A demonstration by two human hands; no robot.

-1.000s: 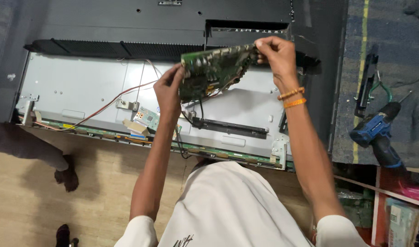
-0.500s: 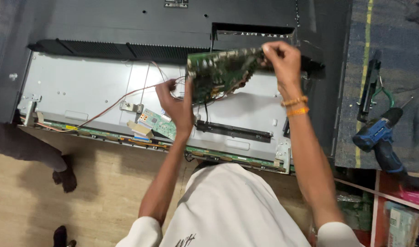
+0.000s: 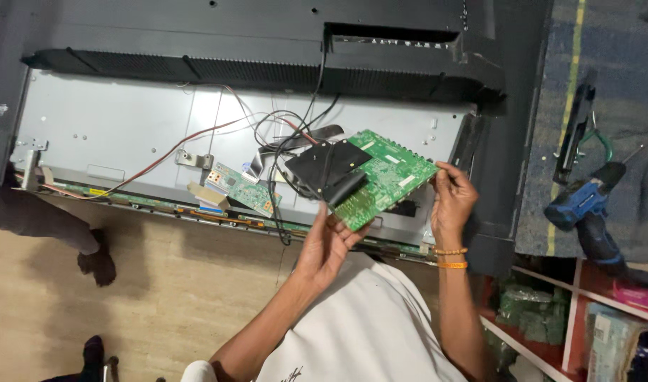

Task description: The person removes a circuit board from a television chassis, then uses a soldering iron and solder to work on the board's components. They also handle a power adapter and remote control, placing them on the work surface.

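A green circuit board (image 3: 391, 175) with a black plastic cover (image 3: 324, 168) on its left part is held tilted above an opened flat television. My left hand (image 3: 325, 244) grips the board's near lower edge from below. My right hand (image 3: 451, 201) pinches its right corner. Black cables (image 3: 296, 134) and a red wire (image 3: 161, 159) run from the board's area across the television's grey metal back plate (image 3: 112, 127). A smaller green board (image 3: 240, 187) lies on the plate, left of my left hand.
The television's black rear cover (image 3: 232, 28) lies beyond the plate. A blue cordless drill (image 3: 582, 209) and green-handled pliers (image 3: 601, 143) rest on the dark mat at right. Shelves with packets (image 3: 593, 318) stand at lower right. Another person's dark-clad leg (image 3: 41, 219) is at left on the wooden floor.
The board has come down from high over the rear cover to a lower spot nearer my body. Both hands moved down with it, and its black cover now faces up.
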